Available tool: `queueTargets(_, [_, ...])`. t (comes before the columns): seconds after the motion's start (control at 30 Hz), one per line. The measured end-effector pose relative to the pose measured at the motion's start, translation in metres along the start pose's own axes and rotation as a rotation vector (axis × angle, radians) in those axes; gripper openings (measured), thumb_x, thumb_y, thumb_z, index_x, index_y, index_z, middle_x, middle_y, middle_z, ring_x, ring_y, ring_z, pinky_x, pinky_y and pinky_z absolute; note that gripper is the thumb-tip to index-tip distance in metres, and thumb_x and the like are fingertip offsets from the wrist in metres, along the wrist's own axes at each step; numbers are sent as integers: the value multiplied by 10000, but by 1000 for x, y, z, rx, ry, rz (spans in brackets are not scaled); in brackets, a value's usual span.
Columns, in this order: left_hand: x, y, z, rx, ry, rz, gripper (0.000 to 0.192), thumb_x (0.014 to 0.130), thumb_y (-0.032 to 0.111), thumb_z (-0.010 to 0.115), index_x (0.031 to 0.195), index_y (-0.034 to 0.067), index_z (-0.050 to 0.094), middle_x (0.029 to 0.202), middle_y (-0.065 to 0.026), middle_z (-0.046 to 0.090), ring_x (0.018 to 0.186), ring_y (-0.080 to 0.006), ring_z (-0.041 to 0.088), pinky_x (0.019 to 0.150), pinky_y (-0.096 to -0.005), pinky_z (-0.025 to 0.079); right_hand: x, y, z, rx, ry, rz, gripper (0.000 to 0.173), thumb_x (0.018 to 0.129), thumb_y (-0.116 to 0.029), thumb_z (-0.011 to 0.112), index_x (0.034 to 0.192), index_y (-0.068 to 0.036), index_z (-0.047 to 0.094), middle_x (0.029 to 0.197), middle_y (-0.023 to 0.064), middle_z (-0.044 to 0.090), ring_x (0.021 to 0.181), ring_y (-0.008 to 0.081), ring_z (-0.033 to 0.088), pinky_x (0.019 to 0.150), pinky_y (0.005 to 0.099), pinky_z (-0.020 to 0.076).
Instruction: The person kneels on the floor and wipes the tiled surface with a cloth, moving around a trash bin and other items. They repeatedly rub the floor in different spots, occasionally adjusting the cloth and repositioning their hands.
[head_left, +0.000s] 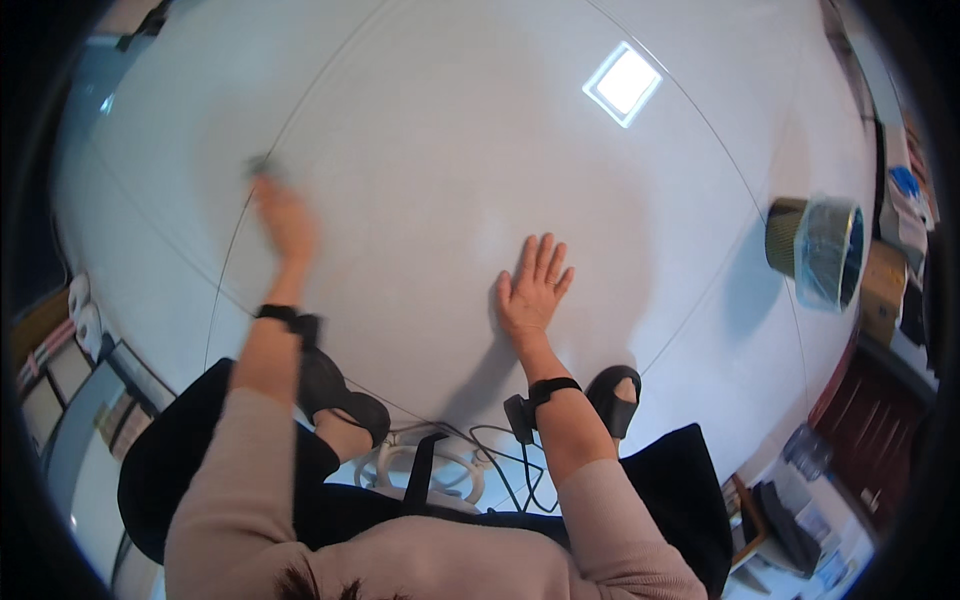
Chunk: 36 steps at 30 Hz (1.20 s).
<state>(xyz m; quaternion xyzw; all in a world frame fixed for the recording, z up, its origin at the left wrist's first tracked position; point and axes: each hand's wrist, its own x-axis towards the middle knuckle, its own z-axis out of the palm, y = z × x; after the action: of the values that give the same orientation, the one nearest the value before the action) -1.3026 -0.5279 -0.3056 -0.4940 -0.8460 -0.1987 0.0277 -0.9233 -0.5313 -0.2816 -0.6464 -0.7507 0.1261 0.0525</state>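
Note:
My left hand (287, 225) is stretched forward over the pale tiled floor (420, 172), blurred by motion. At its fingertips is a small dark thing (260, 165), too smeared to name. To the right, my right hand (534, 294) has its palm down and fingers spread, with a ring on one finger and nothing held. Whether that palm touches the floor I cannot tell. Each forearm wears a black strap with a small device, the left strap (279, 312) and the right strap (555, 388).
A waste bin (784, 236) with a clear liner stands at the right, near a cardboard box (883, 289). My black shoes (616, 397) flank cables (517, 457) and a white round-framed item (472, 480) below me. Shelving (67, 375) lines the left side. Bright light reflects off the floor.

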Motion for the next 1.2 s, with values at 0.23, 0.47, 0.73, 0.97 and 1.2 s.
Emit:
queueTargets(0.23, [24,-121,10,445,-39,-262,569,937,315,459,1396,-7,362,1449,-208,355,1321,-418,317,1084,-504,253,0,-1,2,21,23,-4,673,873,-314,486,1466,-77,275,1553,131,183,1441,345,101,1121,561,28])
queueTargets(0.47, [-34,190,49,364,-253,201,713,879,376,549,1431,4,292,1478,-164,318,1374,-344,268,1118,-476,203,5,1,-1,421,135,109,582,918,-250,429,1450,-52,302,1517,135,282,1437,332,135,1135,514,41])
queueTargets(0.73, [-79,258,8,-606,-765,355,1040,756,207,690,1460,-53,-29,1517,-296,72,1416,-442,50,1139,-510,127,39,5,-17,366,21,18,496,952,-298,452,1415,-128,399,1516,132,280,1426,346,153,1103,599,46])
queueTargets(0.97, [-133,232,-35,-38,-859,-226,1442,530,418,895,1453,-20,-123,1514,-284,-142,1368,-510,-169,1026,-715,27,89,-14,-16,75,167,-264,597,890,-362,550,1416,-134,386,1518,90,284,1418,301,201,1100,611,97])
queueTargets(1.2, [-145,244,-24,87,-872,-327,1444,523,431,901,1458,-18,-105,1514,-275,-163,1371,-506,-169,1029,-720,64,52,164,-10,-90,361,-100,547,866,-160,506,1387,-31,402,1483,148,338,1398,322,260,1094,560,187])
